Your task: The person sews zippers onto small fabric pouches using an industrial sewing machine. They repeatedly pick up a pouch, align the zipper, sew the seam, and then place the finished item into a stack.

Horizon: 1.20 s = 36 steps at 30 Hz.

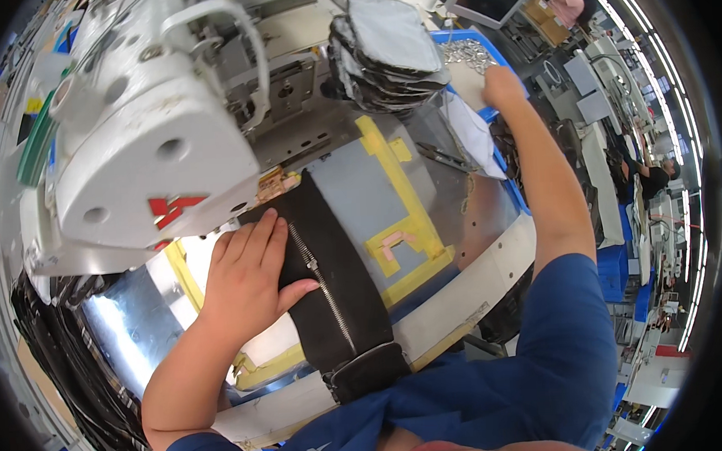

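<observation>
My left hand [250, 267] lies flat on a strip of black fabric [351, 278], its fingers stretched out and the thumb apart. A metal zipper [328, 291] with a silver slider runs along the strip, just beside my fingers. The near end of the strip, with a folded black piece [369, 372], hangs over the table's front edge against my body. Far to the right, my right hand [503, 89] is closed beside a blue tray [494, 50] of small silver metal parts [466, 53]. What its curled fingers hold, if anything, is hidden.
A white sewing machine head [148, 146] stands at the left. Black-and-grey fabric pieces [389, 43] are stacked behind the work surface. Yellow tape [404, 195] marks the metal plate. More black pieces [69, 359] hang at the left edge. White paper [470, 132] lies by the tray.
</observation>
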Each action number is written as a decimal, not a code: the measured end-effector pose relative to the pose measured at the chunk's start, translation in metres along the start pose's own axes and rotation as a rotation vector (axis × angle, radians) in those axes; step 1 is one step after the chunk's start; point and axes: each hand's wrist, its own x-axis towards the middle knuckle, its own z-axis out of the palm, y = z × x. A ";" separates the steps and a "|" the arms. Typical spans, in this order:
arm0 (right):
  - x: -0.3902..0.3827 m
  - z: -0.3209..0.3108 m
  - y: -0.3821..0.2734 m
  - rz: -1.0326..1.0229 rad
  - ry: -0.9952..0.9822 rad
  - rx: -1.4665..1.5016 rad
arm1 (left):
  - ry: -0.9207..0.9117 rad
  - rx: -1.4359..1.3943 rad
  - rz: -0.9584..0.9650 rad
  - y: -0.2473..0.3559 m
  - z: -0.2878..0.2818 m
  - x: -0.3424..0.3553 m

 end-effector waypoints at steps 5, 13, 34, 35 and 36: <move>-0.039 -0.070 -0.019 -0.084 0.229 0.196 | 0.079 -0.033 0.061 -0.003 -0.002 -0.006; -0.173 -0.182 -0.170 -0.895 -0.053 0.874 | 0.100 -0.077 0.127 -0.006 0.001 -0.005; -0.197 -0.107 -0.271 -0.957 -0.137 1.220 | 0.027 -0.055 -0.037 -0.005 -0.001 -0.006; -0.197 -0.107 -0.271 -0.949 -0.137 1.211 | 0.026 -0.042 -0.044 -0.004 -0.002 -0.006; -0.198 -0.110 -0.269 -0.963 -0.123 1.183 | 0.004 -0.044 -0.047 -0.004 -0.002 -0.005</move>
